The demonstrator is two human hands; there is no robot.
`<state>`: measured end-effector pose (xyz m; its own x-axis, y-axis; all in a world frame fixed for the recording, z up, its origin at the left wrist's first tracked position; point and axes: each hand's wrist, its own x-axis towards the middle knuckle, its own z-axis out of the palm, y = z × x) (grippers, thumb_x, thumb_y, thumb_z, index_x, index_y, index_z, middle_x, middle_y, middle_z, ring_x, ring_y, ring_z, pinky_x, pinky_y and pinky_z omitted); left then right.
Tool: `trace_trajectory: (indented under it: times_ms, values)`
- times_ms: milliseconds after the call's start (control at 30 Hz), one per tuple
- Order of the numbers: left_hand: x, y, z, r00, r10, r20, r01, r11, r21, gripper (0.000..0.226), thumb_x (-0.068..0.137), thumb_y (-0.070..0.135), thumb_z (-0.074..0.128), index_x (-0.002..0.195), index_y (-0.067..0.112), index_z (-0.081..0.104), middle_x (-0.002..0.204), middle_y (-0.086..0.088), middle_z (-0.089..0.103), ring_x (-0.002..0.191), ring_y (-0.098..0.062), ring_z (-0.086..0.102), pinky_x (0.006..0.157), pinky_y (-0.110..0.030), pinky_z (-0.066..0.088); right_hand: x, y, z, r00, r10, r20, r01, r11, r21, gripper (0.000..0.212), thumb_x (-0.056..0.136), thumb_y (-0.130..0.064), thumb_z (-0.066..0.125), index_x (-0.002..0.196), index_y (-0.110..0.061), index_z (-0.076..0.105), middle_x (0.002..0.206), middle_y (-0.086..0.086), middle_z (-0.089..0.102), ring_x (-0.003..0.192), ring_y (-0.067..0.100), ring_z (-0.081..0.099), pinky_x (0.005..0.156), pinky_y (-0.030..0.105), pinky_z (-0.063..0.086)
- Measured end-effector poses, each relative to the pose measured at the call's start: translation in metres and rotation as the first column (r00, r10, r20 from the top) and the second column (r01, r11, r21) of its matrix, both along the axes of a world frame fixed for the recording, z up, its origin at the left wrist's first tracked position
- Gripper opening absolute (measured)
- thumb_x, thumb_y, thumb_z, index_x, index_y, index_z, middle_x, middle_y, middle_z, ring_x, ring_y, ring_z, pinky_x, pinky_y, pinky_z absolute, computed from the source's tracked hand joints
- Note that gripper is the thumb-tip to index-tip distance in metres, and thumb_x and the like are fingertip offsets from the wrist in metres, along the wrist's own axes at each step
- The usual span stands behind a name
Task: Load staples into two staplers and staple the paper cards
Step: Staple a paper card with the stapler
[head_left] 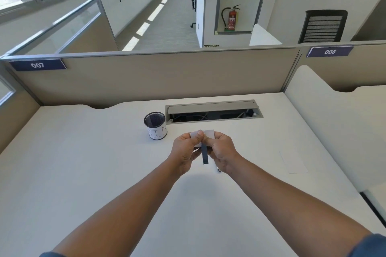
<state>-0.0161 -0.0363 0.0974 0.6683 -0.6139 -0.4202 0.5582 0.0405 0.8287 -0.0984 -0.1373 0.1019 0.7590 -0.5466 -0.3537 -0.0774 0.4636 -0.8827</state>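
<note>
While both forearms stretch out over the white table (83, 162), the left hand (184, 152) and right hand (221, 152) meet above its middle, fingers curled around a small white paper card (208, 133) pinched between them. A dark grey stapler (205, 154) hangs down between the palms (which hand bears it, I cannot tell). Just beyond and to the left stands a black mesh cup (155, 125) with a handwritten label, beside an open cable tray (213, 110).
</note>
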Motion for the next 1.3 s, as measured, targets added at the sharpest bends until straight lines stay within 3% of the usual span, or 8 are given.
trace_trajectory:
  times_ms: [133, 267, 467, 600, 767, 933, 1100, 1300]
  values:
    - [0.007, -0.002, -0.010, 0.998, -0.050, -0.039, 0.050, 0.999, -0.019, 0.030, 0.092, 0.029, 0.072, 0.109, 0.005, 0.071, 0.110, -0.019, 0.075, 0.104, -0.030, 0.071, 0.096, -0.043, 0.057, 0.005, -0.003, -0.005, 1.000, 0.021, -0.005, -0.020, 0.999, 0.027, 0.023, 0.091, -0.017, 0.073, 0.109, -0.003, 0.074, 0.105, 0.018, 0.077, 0.088, 0.025, 0.074, 0.078, 0.033, 0.061]
    - [0.012, -0.006, -0.022, 0.992, -0.031, -0.119, 0.031, 1.000, -0.005, 0.040, 0.096, 0.036, 0.065, 0.119, 0.003, 0.068, 0.115, -0.020, 0.073, 0.111, -0.035, 0.069, 0.101, -0.046, 0.054, 0.006, -0.006, -0.013, 0.999, 0.024, -0.028, -0.022, 0.998, 0.058, 0.026, 0.092, -0.019, 0.073, 0.112, -0.002, 0.072, 0.106, 0.018, 0.077, 0.091, 0.027, 0.074, 0.085, 0.038, 0.059]
    - [0.018, -0.013, -0.038, 0.995, 0.054, -0.086, -0.044, 0.992, 0.117, 0.013, 0.098, 0.009, 0.063, 0.109, 0.006, 0.070, 0.115, -0.020, 0.073, 0.107, -0.035, 0.068, 0.089, -0.046, 0.061, 0.009, -0.009, -0.023, 0.997, 0.068, -0.025, -0.065, 0.993, 0.102, 0.030, 0.088, -0.018, 0.077, 0.111, 0.000, 0.072, 0.109, 0.020, 0.075, 0.089, 0.028, 0.072, 0.075, 0.034, 0.057]
    - [0.023, -0.014, -0.042, 0.990, 0.128, -0.063, -0.113, 0.972, 0.204, 0.009, 0.096, 0.013, 0.066, 0.104, 0.010, 0.071, 0.109, -0.017, 0.072, 0.098, -0.029, 0.069, 0.074, -0.038, 0.063, 0.009, -0.010, -0.038, 0.996, 0.041, -0.080, -0.034, 0.996, 0.087, 0.028, 0.084, -0.020, 0.081, 0.105, -0.003, 0.073, 0.096, 0.014, 0.074, 0.083, 0.024, 0.068, 0.076, 0.033, 0.054]
    - [0.033, -0.010, -0.050, 0.945, 0.326, 0.004, -0.314, 0.906, 0.284, 0.003, 0.094, 0.013, 0.070, 0.093, 0.014, 0.068, 0.101, -0.010, 0.069, 0.089, -0.022, 0.069, 0.058, -0.030, 0.059, 0.011, -0.012, -0.062, 0.961, -0.060, -0.270, 0.034, 0.994, -0.100, 0.033, 0.076, -0.022, 0.088, 0.098, -0.003, 0.071, 0.076, 0.002, 0.068, 0.063, 0.015, 0.057, 0.066, 0.030, 0.050]
    - [0.047, -0.005, -0.057, 0.927, 0.374, 0.003, -0.355, 0.878, 0.322, 0.016, 0.088, 0.004, 0.075, 0.092, 0.015, 0.064, 0.098, -0.009, 0.065, 0.084, -0.019, 0.066, 0.061, -0.028, 0.056, 0.016, -0.014, -0.079, 0.913, -0.085, -0.399, -0.026, 0.964, -0.265, 0.042, 0.070, -0.035, 0.090, 0.092, -0.009, 0.065, 0.083, 0.003, 0.071, 0.067, 0.018, 0.062, 0.064, 0.033, 0.053]
    - [0.056, -0.007, -0.062, 0.926, 0.377, -0.004, -0.357, 0.881, 0.311, 0.026, 0.083, -0.001, 0.078, 0.097, 0.014, 0.063, 0.101, -0.010, 0.066, 0.086, -0.019, 0.068, 0.061, -0.024, 0.056, 0.034, -0.015, -0.089, 0.845, -0.150, -0.513, -0.152, 0.852, -0.501, 0.048, 0.068, -0.047, 0.084, 0.087, -0.015, 0.054, 0.087, -0.001, 0.065, 0.070, 0.016, 0.060, 0.059, 0.030, 0.046]
    - [0.066, -0.011, -0.071, 0.923, 0.385, -0.018, -0.359, 0.876, 0.321, 0.026, 0.083, -0.002, 0.078, 0.096, 0.015, 0.064, 0.100, -0.008, 0.066, 0.084, -0.017, 0.068, 0.059, -0.023, 0.056, 0.057, -0.021, -0.101, 0.777, -0.148, -0.611, -0.342, 0.716, -0.608, 0.047, 0.071, -0.048, 0.079, 0.083, -0.021, 0.044, 0.079, -0.005, 0.058, 0.067, 0.014, 0.053, 0.055, 0.031, 0.035]
